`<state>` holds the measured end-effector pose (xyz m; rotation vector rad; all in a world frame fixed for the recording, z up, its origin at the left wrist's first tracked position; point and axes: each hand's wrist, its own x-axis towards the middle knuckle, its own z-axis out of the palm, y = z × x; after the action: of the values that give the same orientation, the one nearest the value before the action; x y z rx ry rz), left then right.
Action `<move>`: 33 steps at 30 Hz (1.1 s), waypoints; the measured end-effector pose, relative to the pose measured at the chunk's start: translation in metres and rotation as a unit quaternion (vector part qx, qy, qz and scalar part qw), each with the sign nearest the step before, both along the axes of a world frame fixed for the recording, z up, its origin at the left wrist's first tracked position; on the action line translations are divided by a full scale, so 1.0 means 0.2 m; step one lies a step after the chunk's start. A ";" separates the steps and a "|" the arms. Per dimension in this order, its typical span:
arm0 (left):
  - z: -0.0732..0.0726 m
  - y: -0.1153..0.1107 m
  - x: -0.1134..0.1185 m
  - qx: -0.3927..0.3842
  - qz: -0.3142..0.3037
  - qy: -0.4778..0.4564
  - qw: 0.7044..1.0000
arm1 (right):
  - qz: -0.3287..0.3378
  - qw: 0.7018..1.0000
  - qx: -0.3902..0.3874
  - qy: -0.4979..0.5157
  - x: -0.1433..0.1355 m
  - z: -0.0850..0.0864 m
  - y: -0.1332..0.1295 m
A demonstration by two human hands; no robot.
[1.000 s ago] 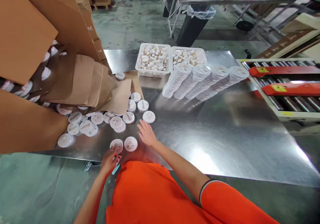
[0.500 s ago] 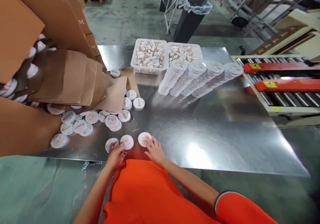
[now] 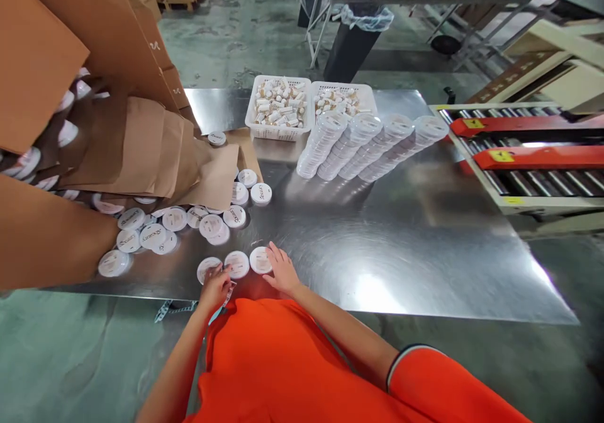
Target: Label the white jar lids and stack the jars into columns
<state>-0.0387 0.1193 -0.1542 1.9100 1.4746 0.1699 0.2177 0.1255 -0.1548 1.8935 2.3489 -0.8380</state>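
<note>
Near the table's front edge, three round white tubs lie in a row: a left tub [image 3: 207, 268], a middle tub [image 3: 236, 264] and a right tub [image 3: 260, 260]. My left hand [image 3: 216, 286] rests over the lower right of the left tub, one finger reaching to the middle one. Its fingers are apart and slightly bent, gripping nothing. My right hand [image 3: 284, 272] is open, fingers stretched out against the right side of the right tub. Further left, loose white tubs [image 3: 153, 236], several with black lettering, spill from a tipped cardboard box [image 3: 51, 237].
Brown paper sheets [image 3: 141, 140] hang out of the box. At the back of the metal table [image 3: 425, 247] stand two white baskets [image 3: 255, 132] of small white-capped bottles. Leaning stacks of clear round containers [image 3: 325, 146] stand before them. A roller conveyor [image 3: 528, 158] adjoins the right side.
My right hand has moved slightly left with the right tub, closing the gap to the middle tub. My left hand stays by the left tub. The view has shifted a little.
</note>
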 end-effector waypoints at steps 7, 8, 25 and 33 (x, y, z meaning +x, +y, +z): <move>-0.03 -0.01 0.00 -0.001 0.002 -0.001 1.000 | 0.034 0.995 0.000 -0.092 0.00 0.07 0.09; -0.03 -0.01 0.00 -0.002 0.003 -0.002 1.000 | 0.000 0.995 -0.019 -0.102 0.00 0.08 0.09; -0.02 0.00 -0.02 -0.006 0.016 -0.020 1.000 | 0.033 0.998 -0.038 -0.049 -0.08 -0.01 -0.04; -0.03 0.00 -0.04 -0.022 0.050 -0.053 0.997 | -0.009 0.998 -0.013 -0.065 -0.17 0.12 0.14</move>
<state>-0.0463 0.1183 -0.1602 1.7660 1.4905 0.2776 0.1843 0.1542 -0.1313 1.8990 2.2402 -0.7195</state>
